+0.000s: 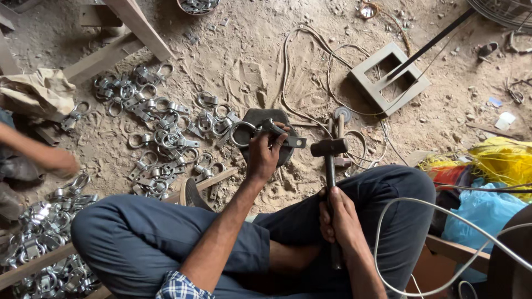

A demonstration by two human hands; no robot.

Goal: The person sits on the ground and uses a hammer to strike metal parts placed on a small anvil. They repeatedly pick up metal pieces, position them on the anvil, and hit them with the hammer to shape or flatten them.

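I sit cross-legged on a sandy floor. My left hand [265,150] grips a metal ring clamp [260,132] and holds it on a dark, flat iron block [265,117] in front of me. My right hand [339,216] is wrapped around the wooden handle of a hammer [329,148], whose steel head hangs just right of the block, apart from the clamp. My knees in blue-grey trousers frame both hands.
Several loose ring clamps [160,127] lie scattered left of the block, and more are heaped at the lower left [39,232]. Another person's arm [39,152] reaches in at the left. A grey rectangular frame [388,77], cables, a wooden stand and coloured bags [487,182] lie around.
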